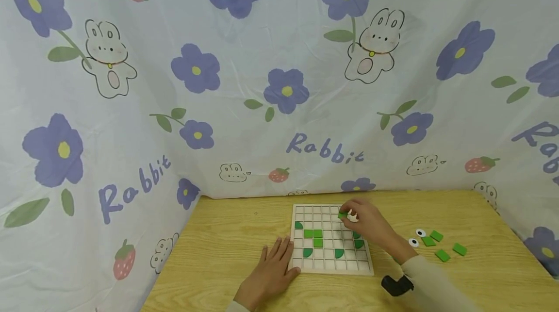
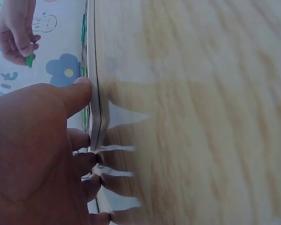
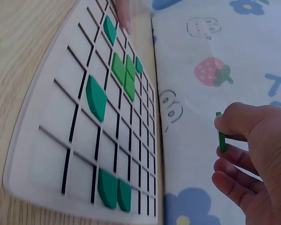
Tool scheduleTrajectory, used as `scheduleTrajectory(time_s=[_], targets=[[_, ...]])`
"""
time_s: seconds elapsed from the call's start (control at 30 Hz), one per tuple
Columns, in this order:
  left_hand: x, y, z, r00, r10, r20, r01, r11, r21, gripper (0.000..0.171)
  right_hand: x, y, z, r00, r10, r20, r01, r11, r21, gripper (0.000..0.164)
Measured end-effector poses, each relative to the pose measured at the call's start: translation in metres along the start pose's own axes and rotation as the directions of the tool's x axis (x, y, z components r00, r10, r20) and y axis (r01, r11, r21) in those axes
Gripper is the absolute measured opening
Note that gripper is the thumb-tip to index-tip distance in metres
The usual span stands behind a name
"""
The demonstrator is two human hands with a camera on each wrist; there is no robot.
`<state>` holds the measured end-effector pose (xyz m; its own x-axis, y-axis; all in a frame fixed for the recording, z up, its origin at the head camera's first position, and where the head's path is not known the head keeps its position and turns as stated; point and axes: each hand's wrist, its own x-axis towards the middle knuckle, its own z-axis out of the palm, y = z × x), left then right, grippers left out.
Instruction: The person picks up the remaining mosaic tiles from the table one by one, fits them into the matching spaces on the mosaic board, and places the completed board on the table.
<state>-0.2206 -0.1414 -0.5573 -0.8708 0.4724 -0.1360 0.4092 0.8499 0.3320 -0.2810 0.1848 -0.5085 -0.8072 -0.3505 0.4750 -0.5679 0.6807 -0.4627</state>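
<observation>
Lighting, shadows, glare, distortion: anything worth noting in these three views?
Head: fairly even light, soft shadow on the board near the right hand; left wrist: pale glare patches on the tabletop between dark shapes beside the left hand; right wrist: the board's near edge looks bowed, perhaps lens distortion.

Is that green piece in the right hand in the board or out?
Out. The right hand pinches the green piece in the air, apart from the board in the right wrist view.
</observation>
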Motion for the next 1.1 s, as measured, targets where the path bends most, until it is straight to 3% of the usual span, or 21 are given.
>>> scheduleTrajectory(time_s=[0.2,0.37,0.87,1.1], targets=[[0.002,-0.002,0.001,1.0,-0.008,0.01,0.008,1.0,-0.01,0.078,0.013,-0.012,0.018,0.995,-0.095,-0.004,0.095,0.995,-0.007,0.015],[0.002,-0.003,0.002,1.0,-0.017,0.01,0.017,1.0,-0.008,0.078,0.023,-0.022,0.03,0.993,-0.115,0.035,0.114,0.993,0.028,0.013],[0.002,0.0,-0.002,1.0,-0.012,0.02,0.012,1.0,-0.003,0.078,0.034,-0.036,0.071,0.983,-0.084,0.16,0.083,0.996,0.016,0.013],[0.001,0.0,-0.002,1.0,-0.011,0.007,0.011,1.0,-0.007,0.078,0.036,-0.042,0.082,0.981,-0.071,0.181,0.071,0.997,0.006,0.013]])
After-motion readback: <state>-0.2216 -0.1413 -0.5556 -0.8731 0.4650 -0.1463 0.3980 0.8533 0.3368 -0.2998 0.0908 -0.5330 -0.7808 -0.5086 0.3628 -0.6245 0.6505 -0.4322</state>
